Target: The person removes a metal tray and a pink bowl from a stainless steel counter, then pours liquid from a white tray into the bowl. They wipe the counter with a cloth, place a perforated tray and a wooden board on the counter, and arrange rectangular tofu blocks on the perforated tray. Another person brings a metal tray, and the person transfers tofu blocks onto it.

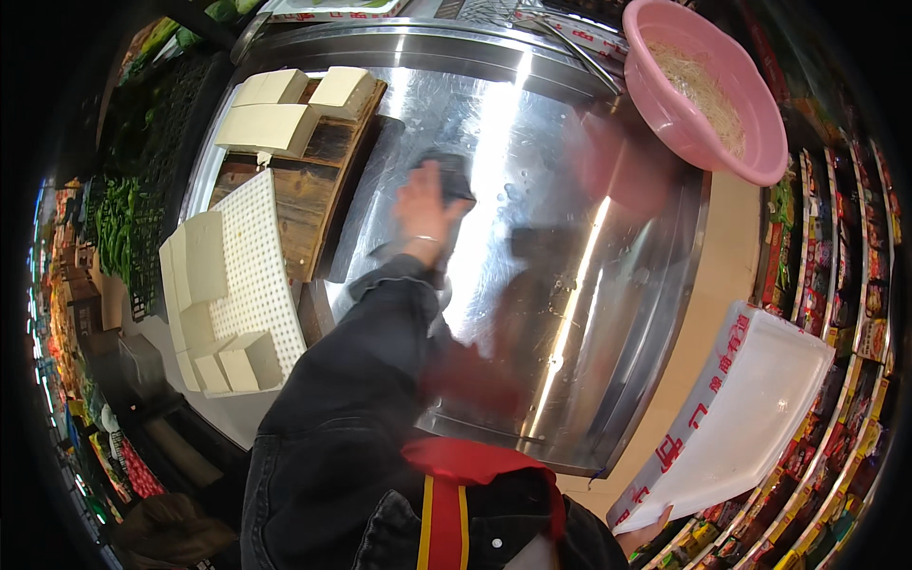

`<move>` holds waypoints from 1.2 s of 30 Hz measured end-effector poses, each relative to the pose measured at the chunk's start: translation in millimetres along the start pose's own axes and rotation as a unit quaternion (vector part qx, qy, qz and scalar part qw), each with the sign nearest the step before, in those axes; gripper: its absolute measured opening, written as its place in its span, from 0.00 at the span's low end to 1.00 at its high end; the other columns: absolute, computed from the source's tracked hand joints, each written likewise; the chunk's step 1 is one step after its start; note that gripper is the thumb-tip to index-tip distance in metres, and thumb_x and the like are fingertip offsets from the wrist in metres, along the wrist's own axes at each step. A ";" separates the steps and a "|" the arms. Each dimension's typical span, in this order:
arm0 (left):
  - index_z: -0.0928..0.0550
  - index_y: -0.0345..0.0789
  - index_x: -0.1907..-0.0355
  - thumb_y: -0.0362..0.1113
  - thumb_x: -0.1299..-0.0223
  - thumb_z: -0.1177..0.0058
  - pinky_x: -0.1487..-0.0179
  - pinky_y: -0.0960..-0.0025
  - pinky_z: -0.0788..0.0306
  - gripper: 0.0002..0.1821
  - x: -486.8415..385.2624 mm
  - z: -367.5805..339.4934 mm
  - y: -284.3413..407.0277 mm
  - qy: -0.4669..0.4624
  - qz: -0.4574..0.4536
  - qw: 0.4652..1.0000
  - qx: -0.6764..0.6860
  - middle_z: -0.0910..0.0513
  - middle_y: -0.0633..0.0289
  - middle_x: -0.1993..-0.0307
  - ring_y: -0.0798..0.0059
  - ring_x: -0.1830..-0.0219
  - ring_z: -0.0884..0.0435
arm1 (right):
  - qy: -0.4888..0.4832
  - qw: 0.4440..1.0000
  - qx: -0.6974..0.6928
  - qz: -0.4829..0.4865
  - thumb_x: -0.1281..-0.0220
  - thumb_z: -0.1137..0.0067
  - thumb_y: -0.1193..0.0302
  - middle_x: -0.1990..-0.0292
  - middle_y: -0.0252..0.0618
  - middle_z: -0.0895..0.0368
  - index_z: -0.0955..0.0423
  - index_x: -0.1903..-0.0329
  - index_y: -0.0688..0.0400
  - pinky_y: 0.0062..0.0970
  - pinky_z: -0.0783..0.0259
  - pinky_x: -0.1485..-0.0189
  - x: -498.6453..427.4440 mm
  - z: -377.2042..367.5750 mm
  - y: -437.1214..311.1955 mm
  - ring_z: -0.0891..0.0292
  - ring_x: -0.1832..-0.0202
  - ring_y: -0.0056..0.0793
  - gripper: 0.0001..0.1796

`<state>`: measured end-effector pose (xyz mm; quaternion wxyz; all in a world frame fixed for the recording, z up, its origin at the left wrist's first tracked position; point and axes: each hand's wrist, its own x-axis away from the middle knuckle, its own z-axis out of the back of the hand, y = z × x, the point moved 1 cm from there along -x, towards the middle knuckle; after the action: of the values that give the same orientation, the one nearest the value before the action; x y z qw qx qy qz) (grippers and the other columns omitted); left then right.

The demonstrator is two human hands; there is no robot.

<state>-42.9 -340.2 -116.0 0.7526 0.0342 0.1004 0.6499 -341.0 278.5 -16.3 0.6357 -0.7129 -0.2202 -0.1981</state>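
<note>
My left hand (pixel 425 203) reaches out over a stainless-steel counter (pixel 527 285), its palm down on a dark cloth (pixel 454 178); both are blurred. The cloth shows beyond the fingers and between them and the thumb. At the lower right, my right hand (pixel 645 533) grips the near edge of a white tray (pixel 755 420), which is tilted beside the counter and has red writing along its side. Large tofu blocks (pixel 267 128) sit on a wooden board (pixel 299 192) left of my left hand. More tofu (pixel 196 267) rests on a white perforated sheet (pixel 249 249) nearer to me.
A pink basin (pixel 684 107) holding pale, thin strands stands at the counter's far right corner. Metal wire racks (pixel 499 13) lie along the far edge. Green peppers (pixel 117 221) in a black crate are at the left. Shelves of packaged goods (pixel 819 249) line the right side.
</note>
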 end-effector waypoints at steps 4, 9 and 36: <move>0.36 0.40 0.42 0.42 0.62 0.40 0.48 0.59 0.38 0.38 31.6 -6.1 124.5 -0.108 -0.288 0.924 0.226 0.31 0.55 0.48 0.58 0.51 0.31 | 0.001 0.998 -0.048 -0.044 0.41 0.57 0.50 0.43 0.47 0.40 0.45 0.40 0.61 0.42 0.45 0.42 4.0 -10.6 -6.7 0.42 0.43 0.45 0.34; 0.32 0.38 0.47 0.35 0.66 0.38 0.49 0.61 0.37 0.35 53.3 -10.1 169.5 -0.043 -0.433 0.832 0.346 0.26 0.55 0.57 0.59 0.55 0.29 | -0.006 0.999 -0.046 0.023 0.41 0.58 0.51 0.41 0.47 0.43 0.47 0.39 0.62 0.43 0.44 0.42 0.1 -10.8 -3.7 0.44 0.42 0.46 0.35; 0.34 0.38 0.42 0.36 0.60 0.44 0.39 0.59 0.42 0.35 -32.6 -90.1 332.4 -0.128 -0.606 0.741 0.259 0.35 0.55 0.42 0.56 0.41 0.38 | 0.103 0.989 -0.104 0.000 0.38 0.58 0.57 0.45 0.48 0.34 0.46 0.40 0.64 0.39 0.39 0.43 15.3 -20.1 -28.3 0.36 0.46 0.44 0.30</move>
<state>-387.8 -328.6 -140.1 0.9555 0.2429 0.1673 -0.0048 -344.5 262.2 17.8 0.5778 -0.7505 -0.1315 -0.2925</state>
